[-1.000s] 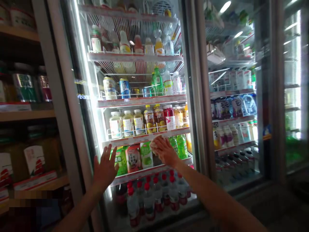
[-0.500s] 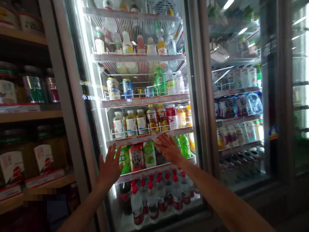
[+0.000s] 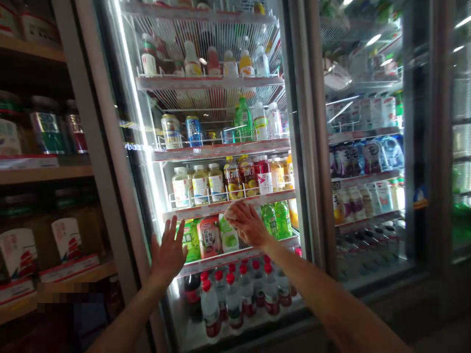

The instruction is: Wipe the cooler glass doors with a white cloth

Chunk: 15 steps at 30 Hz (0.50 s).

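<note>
Since the earlier frame, my right grip (image 3: pixel 248 225) has slid left across the glass door (image 3: pixel 147 98) of the drinks cooler, and it now sits closer to my left grip (image 3: pixel 169 250). From the head view, both grips are open. My right fingers (image 3: pixel 235 212) lie flat and close together, pale where they seem to press on the glass, while my left fingers (image 3: pixel 171 230) are spread and upright. Neither grip is clamped on anything.

Behind the glass, my right grip is over the green-labelled pale bottle (image 3: pixel 230 240), just beside the red-labelled juice bottle (image 3: pixel 209 238). My left grip is nearest a green-labelled drink (image 3: pixel 192 240). Green soda bottles (image 3: pixel 272 220) stand to the right of my right grip on the same wire shelf. Above them, a row of juice bottles (image 3: pixel 200 185) lines the next shelf up, and red-capped water bottles (image 3: pixel 233 301) crowd the shelf below.

The door stands straight ahead of me, between wooden shelving (image 3: pixel 44 171) on the left, which carries tall jars (image 3: pixel 47 125), and the next cooler door (image 3: pixel 368 152) on the right, with bagged drinks (image 3: pixel 353 157) behind it.
</note>
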Each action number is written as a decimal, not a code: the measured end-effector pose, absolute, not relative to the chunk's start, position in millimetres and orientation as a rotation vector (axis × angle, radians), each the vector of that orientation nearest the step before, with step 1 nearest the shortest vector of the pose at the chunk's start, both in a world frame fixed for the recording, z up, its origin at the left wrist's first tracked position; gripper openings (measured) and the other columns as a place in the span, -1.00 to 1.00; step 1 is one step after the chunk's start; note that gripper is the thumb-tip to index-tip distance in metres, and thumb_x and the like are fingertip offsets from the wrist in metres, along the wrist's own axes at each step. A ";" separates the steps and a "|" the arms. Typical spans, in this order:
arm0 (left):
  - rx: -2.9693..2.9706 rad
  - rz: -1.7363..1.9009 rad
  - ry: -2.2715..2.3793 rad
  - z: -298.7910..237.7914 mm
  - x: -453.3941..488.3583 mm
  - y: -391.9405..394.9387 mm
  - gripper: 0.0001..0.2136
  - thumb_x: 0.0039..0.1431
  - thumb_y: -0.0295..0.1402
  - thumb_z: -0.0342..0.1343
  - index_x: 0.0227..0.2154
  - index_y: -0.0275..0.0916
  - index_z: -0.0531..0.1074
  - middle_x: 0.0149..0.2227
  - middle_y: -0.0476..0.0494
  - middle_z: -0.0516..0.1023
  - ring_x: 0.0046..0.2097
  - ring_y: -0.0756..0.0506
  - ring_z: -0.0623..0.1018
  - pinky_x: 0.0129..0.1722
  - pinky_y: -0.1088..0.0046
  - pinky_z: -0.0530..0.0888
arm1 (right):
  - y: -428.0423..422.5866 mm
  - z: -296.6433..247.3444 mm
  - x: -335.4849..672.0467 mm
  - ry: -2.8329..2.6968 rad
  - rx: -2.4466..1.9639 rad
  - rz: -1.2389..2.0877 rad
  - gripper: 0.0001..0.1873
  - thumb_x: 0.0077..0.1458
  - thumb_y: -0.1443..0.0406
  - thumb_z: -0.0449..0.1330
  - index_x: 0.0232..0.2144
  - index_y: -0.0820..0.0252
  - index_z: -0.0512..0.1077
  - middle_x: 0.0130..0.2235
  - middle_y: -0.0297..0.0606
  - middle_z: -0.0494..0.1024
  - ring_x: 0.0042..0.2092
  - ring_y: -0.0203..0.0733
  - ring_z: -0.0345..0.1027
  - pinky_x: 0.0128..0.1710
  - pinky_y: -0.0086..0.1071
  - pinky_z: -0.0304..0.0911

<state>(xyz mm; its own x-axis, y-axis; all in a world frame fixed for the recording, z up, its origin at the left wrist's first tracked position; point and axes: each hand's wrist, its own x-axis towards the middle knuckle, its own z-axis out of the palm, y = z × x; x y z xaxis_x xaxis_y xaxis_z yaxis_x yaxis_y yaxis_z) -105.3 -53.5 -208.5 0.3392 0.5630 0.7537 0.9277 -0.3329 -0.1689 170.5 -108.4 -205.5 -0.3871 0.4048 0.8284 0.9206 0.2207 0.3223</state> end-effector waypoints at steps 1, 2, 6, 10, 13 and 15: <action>-2.016 -0.799 -1.303 -209.1 -104.7 -53.1 -0.43 0.12 -0.45 -0.14 0.23 -0.30 0.00 0.32 -0.28 -0.18 0.32 -0.24 -0.09 0.20 -0.13 -0.04 | -113.9 -204.4 188.1 -1.798 -1.255 -1.117 -0.43 0.04 0.35 0.08 0.13 -0.05 0.23 0.30 -0.26 0.00 0.32 -0.01 -0.29 0.24 0.03 -0.21; -2.022 -0.808 -1.306 -209.8 -103.6 -52.9 -0.42 0.12 -0.44 -0.13 0.24 -0.30 -0.01 0.32 -0.27 -0.18 0.33 -0.24 -0.10 0.21 -0.12 -0.04 | -118.8 -201.0 208.1 -1.634 -1.303 -1.107 -0.46 0.05 0.35 0.06 0.12 -0.01 0.25 0.29 -0.22 0.00 0.32 0.02 -0.27 0.22 0.05 -0.16; -2.032 -0.850 -1.353 -213.1 -96.3 -52.3 -0.41 0.12 -0.41 -0.11 0.24 -0.32 -0.04 0.33 -0.28 -0.22 0.33 -0.26 -0.15 0.20 -0.10 -0.01 | -121.7 -182.5 252.7 -1.024 -1.377 -1.034 -0.51 0.10 0.35 -0.02 0.10 0.21 0.28 0.28 -0.04 -0.03 0.30 0.10 -0.22 0.18 0.10 -0.08; -2.020 -0.840 -1.362 -213.9 -94.8 -53.1 -0.41 0.13 -0.39 -0.13 0.25 -0.35 -0.07 0.33 -0.30 -0.25 0.33 -0.26 -0.17 0.19 -0.13 0.02 | -102.8 -195.5 191.7 -1.258 -1.341 -1.057 -0.50 0.09 0.34 0.02 0.11 0.14 0.27 0.30 -0.09 -0.06 0.32 0.07 -0.31 0.21 0.08 -0.12; -2.022 -0.790 -1.349 -211.6 -98.9 -54.9 -0.42 0.13 -0.42 -0.15 0.24 -0.34 -0.05 0.33 -0.29 -0.23 0.33 -0.25 -0.14 0.18 -0.14 0.01 | -97.7 -216.1 145.7 -1.787 -1.234 -1.074 -0.44 0.04 0.36 0.07 0.13 0.02 0.25 0.30 -0.19 -0.01 0.33 0.00 -0.35 0.23 0.05 -0.18; -2.026 -0.763 -1.350 -210.5 -101.3 -56.2 -0.41 0.12 -0.43 -0.14 0.24 -0.33 -0.05 0.33 -0.29 -0.22 0.33 -0.25 -0.13 0.18 -0.15 0.00 | -103.9 -222.9 149.8 -1.967 -1.169 -1.092 -0.44 0.02 0.37 0.09 0.10 -0.04 0.27 0.29 -0.27 0.03 0.33 -0.04 -0.31 0.25 0.02 -0.21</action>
<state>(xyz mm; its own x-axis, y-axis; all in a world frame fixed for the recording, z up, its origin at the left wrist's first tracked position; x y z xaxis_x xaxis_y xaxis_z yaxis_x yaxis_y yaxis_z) -101.3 -56.2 -210.5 0.3239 0.6028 0.7292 0.9357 -0.3183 -0.1524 149.8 -103.9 -222.9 -0.4344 0.4066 0.8038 0.8971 0.2749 0.3458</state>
